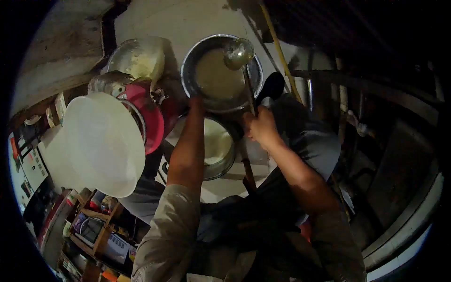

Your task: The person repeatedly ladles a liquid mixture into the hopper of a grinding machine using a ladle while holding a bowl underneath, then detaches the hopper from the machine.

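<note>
My right hand (pixel 264 126) is wrapped round the long handle of a ladle (pixel 238 54), whose wooden end runs back toward my body. The ladle's round bowl is over the far right side of a metal basin (pixel 186 70) holding cloudy, pale liquid (pixel 216 75). My left hand (pixel 196 103) reaches to the near rim of this basin; it is in shadow and its fingers do not show. Below my hands, a dark-rimmed pot (pixel 230 162) with pale white contents (pixel 217 141) stands between my legs, partly covered by my left forearm.
At the left are a large whitish round tub (pixel 103 145), a red bowl (pixel 152 124) partly behind it, and a bowl with pale yellowish contents (pixel 141 63). A wooden shelf (pixel 96 235) with small items stands lower left. A yellow pole (pixel 282 54) leans at the right.
</note>
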`<state>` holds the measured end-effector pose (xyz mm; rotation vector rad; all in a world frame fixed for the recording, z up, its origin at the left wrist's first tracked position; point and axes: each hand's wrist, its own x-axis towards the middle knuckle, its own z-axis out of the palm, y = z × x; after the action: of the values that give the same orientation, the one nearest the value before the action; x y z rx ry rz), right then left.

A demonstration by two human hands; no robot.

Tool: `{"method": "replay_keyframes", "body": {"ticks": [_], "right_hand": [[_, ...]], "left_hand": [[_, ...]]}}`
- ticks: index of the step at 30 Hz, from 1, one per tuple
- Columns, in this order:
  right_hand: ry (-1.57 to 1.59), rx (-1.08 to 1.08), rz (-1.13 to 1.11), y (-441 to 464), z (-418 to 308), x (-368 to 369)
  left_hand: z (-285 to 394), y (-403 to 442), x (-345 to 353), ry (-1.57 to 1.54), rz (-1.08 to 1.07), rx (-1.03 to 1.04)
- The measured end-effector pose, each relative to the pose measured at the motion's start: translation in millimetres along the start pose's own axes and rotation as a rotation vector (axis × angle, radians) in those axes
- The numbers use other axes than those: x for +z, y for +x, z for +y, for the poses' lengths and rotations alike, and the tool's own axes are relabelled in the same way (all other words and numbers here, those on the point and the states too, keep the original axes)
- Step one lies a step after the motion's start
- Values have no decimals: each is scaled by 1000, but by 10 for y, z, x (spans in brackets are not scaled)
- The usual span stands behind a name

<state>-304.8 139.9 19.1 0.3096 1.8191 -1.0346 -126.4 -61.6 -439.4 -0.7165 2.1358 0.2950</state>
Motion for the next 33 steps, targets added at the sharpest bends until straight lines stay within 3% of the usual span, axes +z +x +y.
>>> {"method": "replay_keyframes", "body": {"ticks": [2, 4, 6, 8, 9, 11, 15, 17, 23, 27, 30, 32, 33], "right_hand": [[-258, -108, 38, -2, 18, -33], [-432, -187, 86, 454, 507, -42], [-600, -241, 143, 564, 652, -28], [-920, -374, 309, 421, 563, 40], [-907, -360, 320, 346, 474, 84], [-914, -191, 276, 314, 283, 146], [-801, -280, 291, 894, 872, 256], [-972, -538, 370, 1082, 1079, 301], [-733, -291, 226, 1115, 773, 365], [-698, -249, 252, 1474, 1021, 479], [-557, -638, 126, 1639, 1223, 484], [-145, -21, -224, 1381, 854, 513], [-149, -30, -230, 1299, 831, 507]], "left_hand": [[127, -406, -367, -339, 99, -136], [263, -730, -707, -784, 262, -185], [416, -1069, -990, -1207, 397, -109], [550, -1562, -1307, -1479, 427, 56], [581, -1842, -1448, -1546, 402, 138], [599, -2467, -1711, -1566, 292, 265], [337, -3582, -2029, -1352, -96, 334], [232, -3996, -2116, -1290, -66, 396], [-63, -4227, -2007, -1024, -140, 199], [-135, -3918, -1595, -1022, -40, 319], [-72, -3778, -1414, -1035, -38, 315], [-74, -3716, -1309, -873, -146, 219], [-76, -3775, -1357, -877, -136, 214]]}}
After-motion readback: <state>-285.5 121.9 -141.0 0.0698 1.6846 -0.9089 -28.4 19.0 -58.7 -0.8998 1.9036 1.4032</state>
